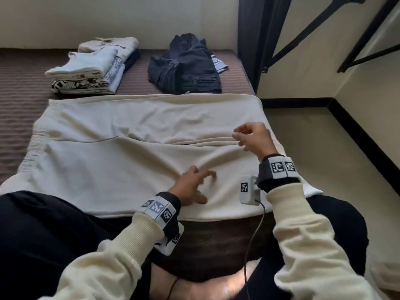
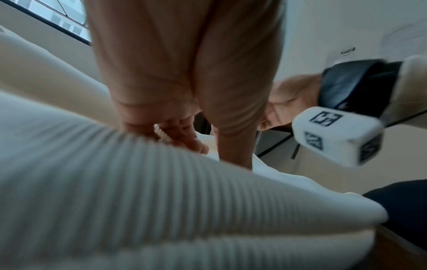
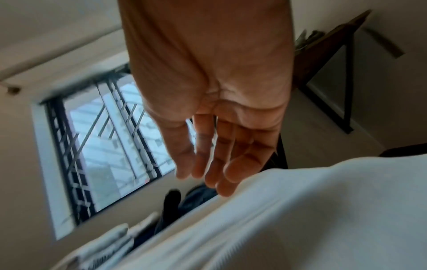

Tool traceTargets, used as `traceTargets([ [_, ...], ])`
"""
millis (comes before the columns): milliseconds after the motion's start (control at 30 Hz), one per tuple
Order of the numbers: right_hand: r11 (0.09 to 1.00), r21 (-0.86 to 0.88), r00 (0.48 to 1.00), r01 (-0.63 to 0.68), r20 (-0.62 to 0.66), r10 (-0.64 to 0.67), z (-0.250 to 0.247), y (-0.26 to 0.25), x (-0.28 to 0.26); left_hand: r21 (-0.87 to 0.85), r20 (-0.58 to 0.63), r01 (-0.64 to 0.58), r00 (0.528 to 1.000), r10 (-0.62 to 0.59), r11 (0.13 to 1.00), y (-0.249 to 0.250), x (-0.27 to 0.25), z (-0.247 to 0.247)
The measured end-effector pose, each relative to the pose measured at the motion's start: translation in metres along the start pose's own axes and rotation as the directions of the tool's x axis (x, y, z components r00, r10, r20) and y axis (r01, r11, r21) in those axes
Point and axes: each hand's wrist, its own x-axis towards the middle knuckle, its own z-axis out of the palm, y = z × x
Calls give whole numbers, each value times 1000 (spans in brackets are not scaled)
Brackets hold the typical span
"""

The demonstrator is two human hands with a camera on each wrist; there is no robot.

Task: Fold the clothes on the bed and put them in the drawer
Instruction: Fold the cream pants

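Note:
A large cream garment (image 1: 129, 159) lies spread flat across the near half of the bed (image 1: 17, 94), with a long fold line running towards its right side. My left hand (image 1: 205, 187) rests on its near part, fingers spread on the cloth. In the left wrist view the fingertips (image 2: 184, 138) touch ribbed cream fabric (image 2: 115, 201). My right hand (image 1: 240, 138) hovers just over the right end of the fold. The right wrist view shows its fingers (image 3: 215, 155) straight and holding nothing, above the cloth (image 3: 300, 219).
A stack of folded light clothes (image 1: 93, 66) sits at the back left of the bed. A crumpled dark garment (image 1: 186, 68) lies at the back right over a striped piece (image 1: 219, 63). Bare floor (image 1: 313, 148) and black shelf brackets (image 1: 303, 33) lie to the right. No drawer shows.

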Motion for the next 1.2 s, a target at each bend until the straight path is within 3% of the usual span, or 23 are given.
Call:
traceTargets([
  [67,979,-201,991,24,132,3,20,3,13,9,5,-33,999,32,999,-2,-4,3],
  [167,862,-492,963,122,269,17,46,13,20,73,15,-49,999,48,996,-2,-6,3],
  [233,823,-549,967,147,255,-2,53,15,21,79,35,-49,998,47,996,0,-7,1],
  [333,803,-593,975,57,205,82,54,14,25,118,84,-52,996,43,992,3,-7,-2],
  [433,725,-688,979,1,147,138,51,8,25,205,138,-59,990,31,977,7,-8,-3],
  [500,717,-696,997,-47,17,82,49,2,24,279,146,-75,989,35,957,10,-9,-2],
  [600,811,-579,989,-91,-149,5,46,-3,22,357,125,-90,991,48,930,12,-12,3],
  [733,850,-511,991,-129,-34,130,37,12,20,343,72,-89,995,68,935,7,-18,14],
  [800,846,-526,992,-80,41,120,29,23,17,361,58,-54,998,35,931,7,-19,17],
  [900,821,-560,987,-112,29,155,19,42,9,363,102,-13,994,-26,932,10,-16,17],
  [1033,790,-522,947,-321,-171,272,-7,65,6,280,192,-56,981,1,958,6,-4,3],
  [1100,765,-519,924,-381,-199,326,-21,77,4,170,199,-57,980,23,984,3,-2,-7],
  [1167,745,-511,902,-429,-201,382,-34,86,0,-105,145,-41,988,56,994,-3,-1,-19],
  [1200,727,-516,890,-453,-209,406,-37,90,-1,-284,93,-43,993,72,958,-7,-3,-28],
])
